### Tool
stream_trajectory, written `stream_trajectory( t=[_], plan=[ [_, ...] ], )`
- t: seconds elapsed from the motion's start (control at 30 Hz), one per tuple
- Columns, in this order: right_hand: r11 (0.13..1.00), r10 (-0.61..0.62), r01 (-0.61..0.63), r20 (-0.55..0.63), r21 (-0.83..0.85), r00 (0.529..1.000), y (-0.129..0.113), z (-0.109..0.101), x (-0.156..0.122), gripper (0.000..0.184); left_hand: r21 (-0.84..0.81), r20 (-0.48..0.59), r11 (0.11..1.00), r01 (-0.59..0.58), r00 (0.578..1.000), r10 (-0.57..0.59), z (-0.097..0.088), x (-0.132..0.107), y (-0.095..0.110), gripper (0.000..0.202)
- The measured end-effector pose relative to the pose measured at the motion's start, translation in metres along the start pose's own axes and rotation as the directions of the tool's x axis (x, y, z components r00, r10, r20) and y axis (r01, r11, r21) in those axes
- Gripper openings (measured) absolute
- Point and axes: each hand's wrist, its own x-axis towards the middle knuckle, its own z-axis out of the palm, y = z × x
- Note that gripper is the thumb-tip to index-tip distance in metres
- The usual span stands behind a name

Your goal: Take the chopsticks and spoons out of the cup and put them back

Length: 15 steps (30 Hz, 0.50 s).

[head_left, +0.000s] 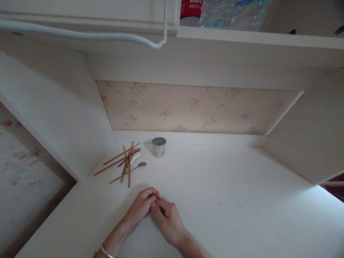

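Observation:
Over the front of the white table, my left hand (143, 205) and my right hand (169, 219) meet, fingers curled and fingertips pressed together. Whether anything small lies between the fingertips is hidden. Beyond my left hand lies a loose pile of wooden chopsticks (129, 175), crossing one another. Among them are a metal spoon (142, 165) with a long handle, a white spoon (135, 157) and another metal utensil (136, 150) partly covered by the chopsticks. A grey utensil holder (159, 147) with small holes stands upright to the right of the pile, near the back.
White side panels (61, 107) rise left and right of the table (204, 175). An overhead shelf (242, 37) holds a red package (190, 10) and clear plastic-wrapped items (228, 14). A white cable (80, 34) hangs below the cabinet. Two small dark marks (220, 203) show on the tabletop.

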Motion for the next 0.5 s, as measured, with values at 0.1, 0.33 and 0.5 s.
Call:
stream_trajectory(
  t=[0.1, 0.33, 0.5],
  plan=[
    [1.0, -0.001, 0.001, 0.001, -0.014, 1.0, 0.0, 0.0, 0.0, 0.039, -0.008, -0.002, 1.0, 0.005, 1.0, -0.005, 0.001, -0.001, 0.002, 0.016],
    [0.999, -0.013, 0.013, 0.014, -0.029, 1.0, 0.0, 0.0, 0.001, 0.037, 0.016, -0.041, 1.0, -0.013, 0.999, 0.014, 0.003, -0.007, 0.01, 0.015],
    [0.999, -0.022, 0.022, 0.008, -0.047, 1.0, 0.001, 0.0, 0.0, 0.038, 0.022, -0.057, 1.0, -0.018, 0.998, 0.019, 0.004, -0.006, 0.01, 0.017]
  ],
)
